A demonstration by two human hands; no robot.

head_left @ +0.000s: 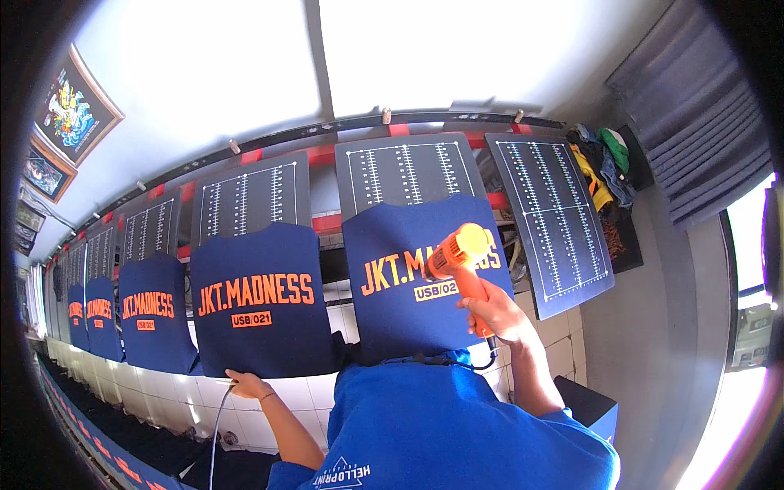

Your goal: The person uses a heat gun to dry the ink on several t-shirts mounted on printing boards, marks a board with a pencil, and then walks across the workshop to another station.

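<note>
My right hand (496, 314) is closed round the handle of an orange heat gun (459, 249). The gun is over a dark blue T-shirt (392, 318) with orange lettering and hides part of its print. This shirt lies stretched on a black board marked with white rulers (406, 167). A black cord (488, 359) leaves the handle and runs left along my body. My left hand (250, 385) is closed on a thin grey cable (216, 433), at the lower edge of another printed dark blue T-shirt (257, 343).
More boards with printed shirts (151, 286) run off to the left in a row. A bare ruled board (555, 220) stands at the right, beside a heap of clothes (608, 167). Behind the boards runs a black rail (327, 129). A grey curtain (702, 106) hangs at far right.
</note>
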